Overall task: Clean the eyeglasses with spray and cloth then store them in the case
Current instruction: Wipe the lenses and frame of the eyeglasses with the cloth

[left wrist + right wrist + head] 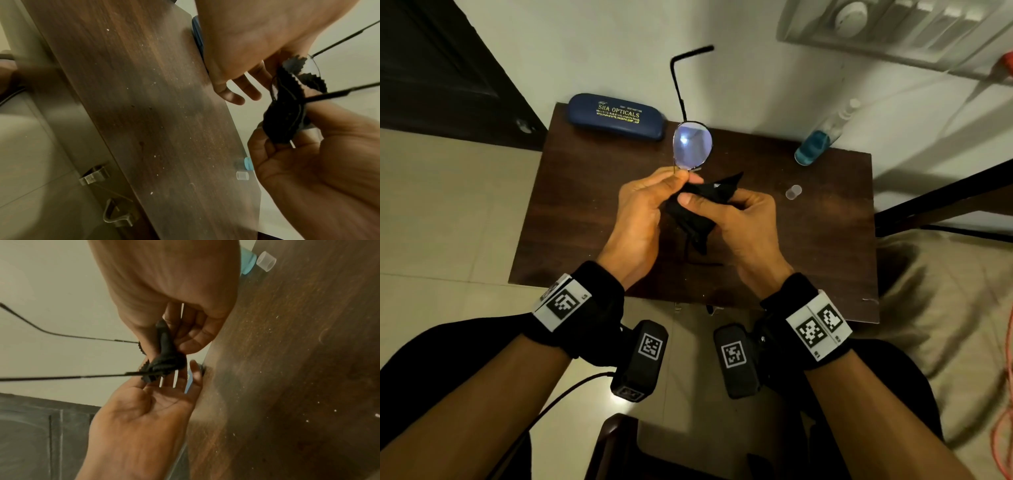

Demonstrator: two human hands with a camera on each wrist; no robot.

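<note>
Thin-framed eyeglasses [692, 145] are held upright over the dark wooden table [571, 212], one lens showing and a black temple arm [677, 82] pointing up. My left hand [681, 177] pinches the frame just below that lens. My right hand [697, 200] grips a black cloth [695, 219] wrapped over the other lens, which is hidden. In the right wrist view the cloth [164, 360] is bunched between thumb and fingers, with both temples [61, 378] sticking out left. The closed blue case [616, 116] lies at the table's back left.
A spray bottle [816, 140] with blue liquid is at the table's back right, its clear cap [793, 192] loose nearby. A dark door [441, 68] is on the left, a wall behind, and bedding [945, 308] with an orange cable [1000, 445] on the right.
</note>
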